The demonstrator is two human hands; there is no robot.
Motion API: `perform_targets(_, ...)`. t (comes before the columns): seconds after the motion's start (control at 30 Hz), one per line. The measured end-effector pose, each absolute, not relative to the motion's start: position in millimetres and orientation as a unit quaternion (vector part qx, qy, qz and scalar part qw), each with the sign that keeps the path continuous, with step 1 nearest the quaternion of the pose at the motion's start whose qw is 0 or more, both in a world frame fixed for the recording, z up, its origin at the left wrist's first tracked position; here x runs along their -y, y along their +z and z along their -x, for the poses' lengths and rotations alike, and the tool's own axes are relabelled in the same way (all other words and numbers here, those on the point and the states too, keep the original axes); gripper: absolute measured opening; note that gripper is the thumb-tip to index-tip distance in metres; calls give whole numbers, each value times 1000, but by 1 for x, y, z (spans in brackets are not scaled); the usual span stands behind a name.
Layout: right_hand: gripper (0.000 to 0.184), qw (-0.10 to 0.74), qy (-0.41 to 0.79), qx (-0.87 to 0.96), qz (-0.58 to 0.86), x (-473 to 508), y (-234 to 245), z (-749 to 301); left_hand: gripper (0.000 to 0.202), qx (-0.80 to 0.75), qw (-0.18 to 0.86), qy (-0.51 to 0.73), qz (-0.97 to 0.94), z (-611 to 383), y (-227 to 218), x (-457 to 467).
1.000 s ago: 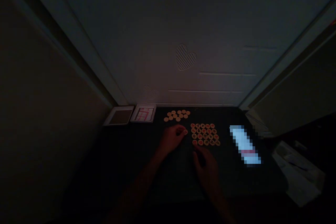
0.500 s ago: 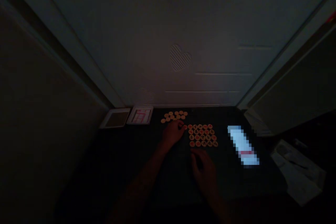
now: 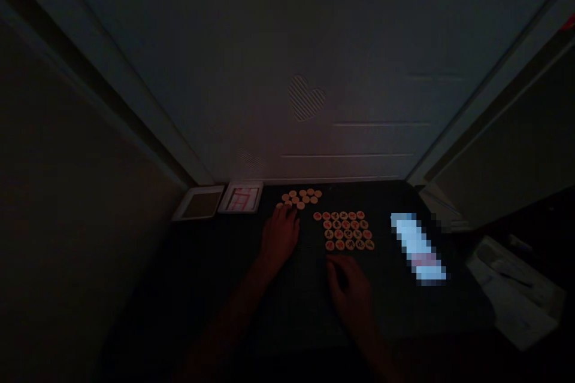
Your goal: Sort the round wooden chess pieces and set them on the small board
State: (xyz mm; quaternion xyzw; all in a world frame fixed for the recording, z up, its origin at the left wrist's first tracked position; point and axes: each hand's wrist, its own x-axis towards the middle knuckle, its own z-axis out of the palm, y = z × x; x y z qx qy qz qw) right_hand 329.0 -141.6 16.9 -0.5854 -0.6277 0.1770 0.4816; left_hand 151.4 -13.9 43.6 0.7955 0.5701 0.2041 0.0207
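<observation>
The scene is very dark. Several round game pieces with red and dark marks lie in a tidy grid (image 3: 345, 230) on a dark table (image 3: 224, 287). A loose pile of plain-faced round pieces (image 3: 302, 198) sits behind it to the left. My left hand (image 3: 281, 233) lies flat with fingers stretched out, fingertips touching the near left edge of that pile. My right hand (image 3: 348, 284) rests on the table just in front of the grid, fingers loosely curled, holding nothing I can see.
A white box lid (image 3: 200, 202) and a box with red lines (image 3: 241, 197) sit at the back left. A bright blurred rectangle (image 3: 417, 246) lies right of the grid. Pale papers (image 3: 512, 287) sit at far right. A wall with a heart mark (image 3: 306, 97) stands behind.
My left hand set a piece down at the grid's top left corner, then moved back left to the loose pile. My right hand stayed in place.
</observation>
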Motion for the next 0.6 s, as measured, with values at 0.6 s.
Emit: perform_targets(0.6,18,476,175,634,583,141,18,-328,10,-486,80,235,-838,-145,36,20)
